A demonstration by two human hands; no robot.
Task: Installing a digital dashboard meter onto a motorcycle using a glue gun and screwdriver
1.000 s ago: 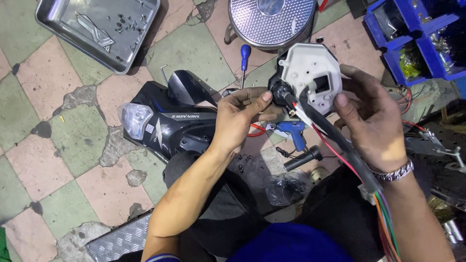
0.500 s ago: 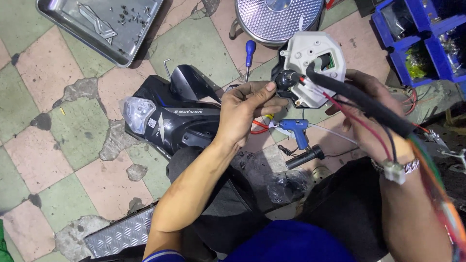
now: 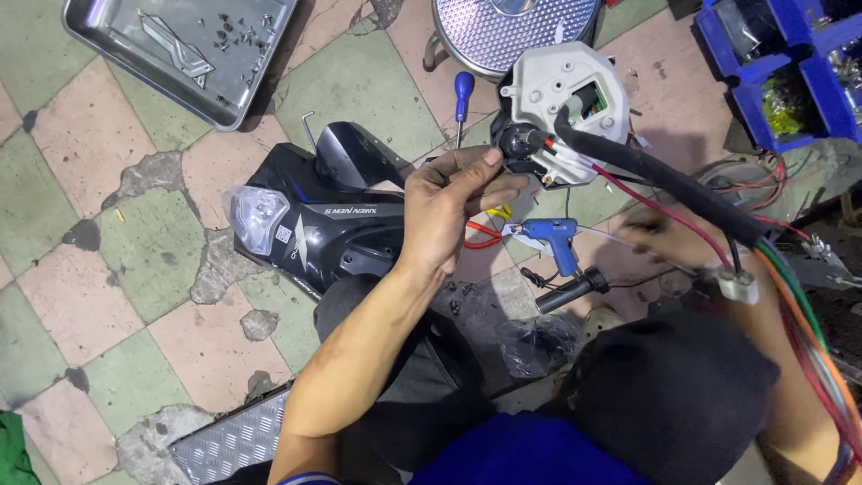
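One left hand (image 3: 449, 207) grip pinches the white gauge housing (image 3: 561, 99) above cracked checkered floor tiles (image 3: 135, 296); right hand (image 3: 669, 241) blurred, grip unclear.

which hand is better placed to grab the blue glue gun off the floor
Probably the right hand: it hovers free, blurred, beside the glue gun, while the left hand grips the white housing.
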